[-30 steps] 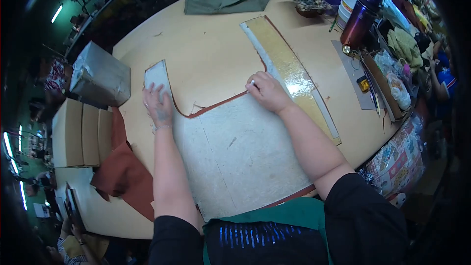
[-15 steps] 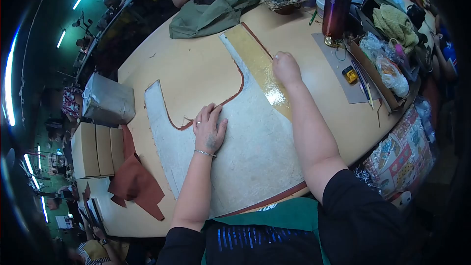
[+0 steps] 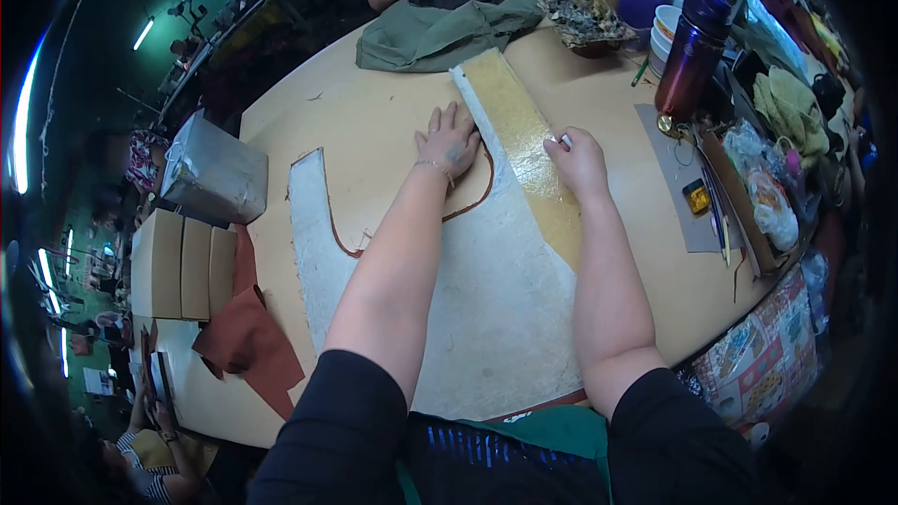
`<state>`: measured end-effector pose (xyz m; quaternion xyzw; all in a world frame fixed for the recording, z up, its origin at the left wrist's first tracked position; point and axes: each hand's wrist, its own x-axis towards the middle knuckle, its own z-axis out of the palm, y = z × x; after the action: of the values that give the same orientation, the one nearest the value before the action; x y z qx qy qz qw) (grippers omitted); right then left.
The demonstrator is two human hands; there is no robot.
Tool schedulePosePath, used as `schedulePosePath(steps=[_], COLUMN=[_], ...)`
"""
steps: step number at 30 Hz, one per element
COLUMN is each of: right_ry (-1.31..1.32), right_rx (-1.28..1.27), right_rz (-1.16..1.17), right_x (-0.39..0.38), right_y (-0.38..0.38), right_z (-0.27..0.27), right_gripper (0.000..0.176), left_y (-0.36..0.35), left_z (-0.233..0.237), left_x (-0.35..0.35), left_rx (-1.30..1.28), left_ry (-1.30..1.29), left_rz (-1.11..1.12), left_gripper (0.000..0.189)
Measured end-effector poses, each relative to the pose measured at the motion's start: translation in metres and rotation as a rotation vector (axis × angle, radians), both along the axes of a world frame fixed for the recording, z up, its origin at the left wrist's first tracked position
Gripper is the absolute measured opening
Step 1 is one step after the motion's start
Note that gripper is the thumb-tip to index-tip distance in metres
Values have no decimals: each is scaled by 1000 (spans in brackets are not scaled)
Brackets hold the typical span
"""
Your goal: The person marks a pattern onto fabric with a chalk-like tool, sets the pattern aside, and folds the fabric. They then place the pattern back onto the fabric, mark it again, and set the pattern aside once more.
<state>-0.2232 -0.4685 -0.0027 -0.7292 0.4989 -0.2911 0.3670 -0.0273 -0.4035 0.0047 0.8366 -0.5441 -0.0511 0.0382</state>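
Observation:
A large pale grey pattern piece (image 3: 496,318) with a deep U-shaped cutout lies flat on the table, and a glossy yellow strip (image 3: 513,98) covers its right arm. Reddish-brown material (image 3: 482,194) peeks out from under its curved inner edge. Fingers stretched out, my left hand (image 3: 449,148) presses down at the inner side of the right arm, partly on the bare tabletop. My right hand (image 3: 582,166) is closed in a pinch at the outer edge of the yellow strip. A small white piece (image 3: 566,140) shows between its fingers; I cannot tell what kind it is.
Reddish-brown scraps (image 3: 248,341) and cardboard boxes (image 3: 182,266) sit at left, near a silvery bin (image 3: 213,168). Green cloth (image 3: 440,33) lies at the far edge before another person. On the right stand a bottle (image 3: 692,56) and a cardboard tray (image 3: 739,192) beside pencils.
My left hand has moved from the bottom of the cutout up to the right arm's inner edge. My right hand has come down along the strip's outer edge. The view has shifted slightly.

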Motion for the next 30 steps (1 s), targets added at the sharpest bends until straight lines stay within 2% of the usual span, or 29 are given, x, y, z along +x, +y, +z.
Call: schedulePosePath(steps=[3, 7, 12, 19, 22, 28, 30], right_ry=[-1, 145, 246, 300, 315, 321, 316], right_rx=[33, -108, -190, -155, -95, -95, -103], right_rz=[2, -9, -25, -18, 5, -8, -6], right_x=[-1, 5, 8, 10, 9, 10, 10], right_y=[3, 2, 9, 12, 13, 14, 13], right_z=[5, -7, -5, 0, 6, 7, 6], right_gripper=[23, 25, 24, 23, 24, 24, 24], left_y=[-12, -5, -9, -27, -38, -41, -32], left_z=[-3, -11, -18, -15, -13, -19, -30], left_x=[11, 27, 29, 28, 37, 41, 48], left_rx=[18, -100, -134, -193, -135, -304, -561], left_ry=[-59, 68, 74, 26, 77, 104, 150], left_rz=[-14, 1, 53, 150, 96, 145, 43], left_gripper=[40, 42, 43, 39, 43, 41, 39])
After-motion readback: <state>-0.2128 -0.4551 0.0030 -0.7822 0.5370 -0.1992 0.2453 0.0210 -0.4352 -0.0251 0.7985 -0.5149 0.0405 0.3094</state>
